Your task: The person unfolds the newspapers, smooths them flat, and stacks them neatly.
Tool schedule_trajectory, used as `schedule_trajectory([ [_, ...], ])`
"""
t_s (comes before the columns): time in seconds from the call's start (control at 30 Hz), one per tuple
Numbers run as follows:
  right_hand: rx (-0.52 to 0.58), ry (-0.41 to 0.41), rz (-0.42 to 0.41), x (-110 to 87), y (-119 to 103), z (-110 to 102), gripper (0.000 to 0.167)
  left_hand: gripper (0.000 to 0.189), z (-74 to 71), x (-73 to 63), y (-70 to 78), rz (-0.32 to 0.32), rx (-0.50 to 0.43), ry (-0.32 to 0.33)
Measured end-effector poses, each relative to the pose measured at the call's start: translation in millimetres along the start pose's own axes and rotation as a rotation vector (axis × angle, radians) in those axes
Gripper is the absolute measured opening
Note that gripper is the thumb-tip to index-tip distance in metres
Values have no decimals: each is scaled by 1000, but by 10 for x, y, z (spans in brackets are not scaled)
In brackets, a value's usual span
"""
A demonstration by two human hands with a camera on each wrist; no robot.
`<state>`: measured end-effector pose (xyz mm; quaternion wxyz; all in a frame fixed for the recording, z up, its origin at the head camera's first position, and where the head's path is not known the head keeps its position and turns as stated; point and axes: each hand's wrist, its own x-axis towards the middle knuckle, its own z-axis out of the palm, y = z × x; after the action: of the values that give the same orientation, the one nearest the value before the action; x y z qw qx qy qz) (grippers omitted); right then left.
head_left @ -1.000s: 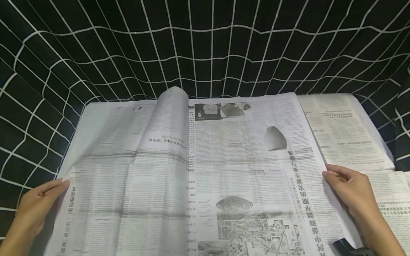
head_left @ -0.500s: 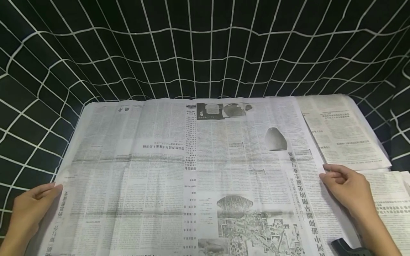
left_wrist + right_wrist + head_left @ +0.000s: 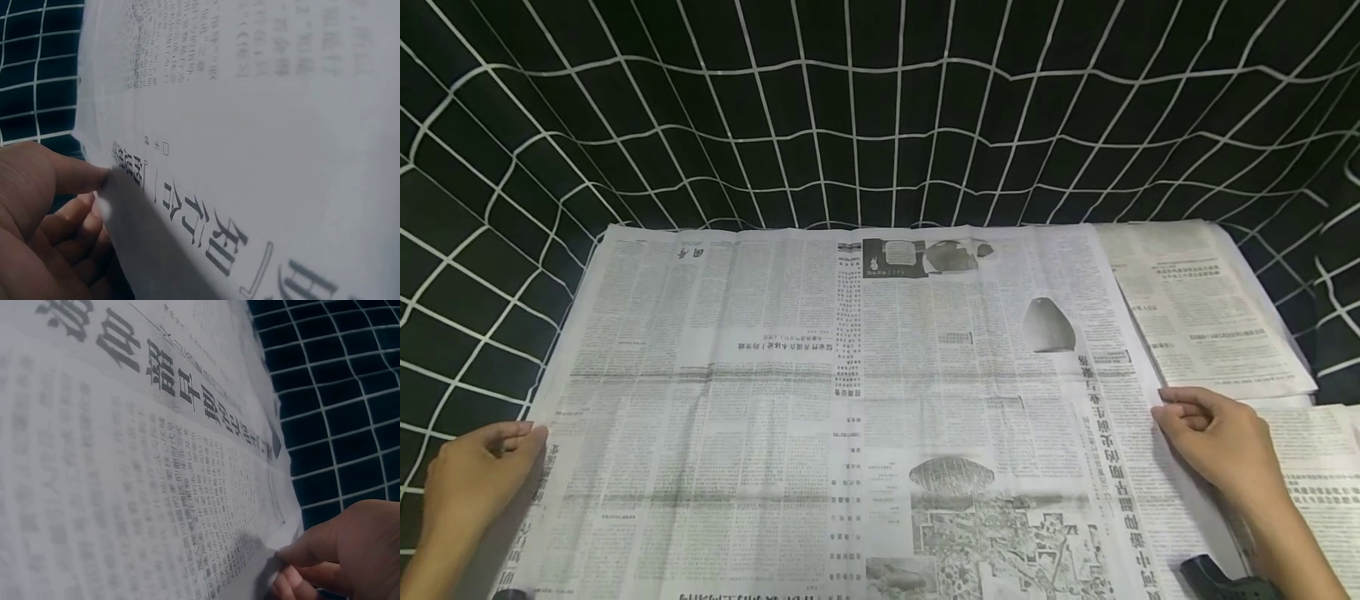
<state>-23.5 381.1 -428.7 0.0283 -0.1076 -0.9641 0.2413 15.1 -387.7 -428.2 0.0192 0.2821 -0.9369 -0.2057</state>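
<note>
1. Newspaper (image 3: 775,400): lies spread open, centre, overlapping yellowed paper (image 3: 1217,317) at right; probably light, limp, tears easily; best taken by opposite margins.
2. Left hand (image 3: 478,475): pinches left edge, thumb uppermost.
3. Right hand (image 3: 1225,437): pinches right edge.

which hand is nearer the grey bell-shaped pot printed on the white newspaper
Right. The right hand pinches the right edge of the white newspaper, rightward and nearer the person than the grey bell-shaped pot; the left hand is far across, at the newspaper's left edge.
</note>
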Motion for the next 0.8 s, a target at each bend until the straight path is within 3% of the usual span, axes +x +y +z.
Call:
schedule_trajectory([
  [0.33, -24, -19, -3, -60, -37, -136, 37, 46, -79, -44, 15, 71, 41, -19],
  [0.6, -87, 20, 27, -51, -37, -280, 39, 47, -135, -139, 302, 159, 15, 78],
  [0.8, -68, 148, 47, -49, 73, -389, 37, 43, -121, -208, 572, 268, -100, 57],
])
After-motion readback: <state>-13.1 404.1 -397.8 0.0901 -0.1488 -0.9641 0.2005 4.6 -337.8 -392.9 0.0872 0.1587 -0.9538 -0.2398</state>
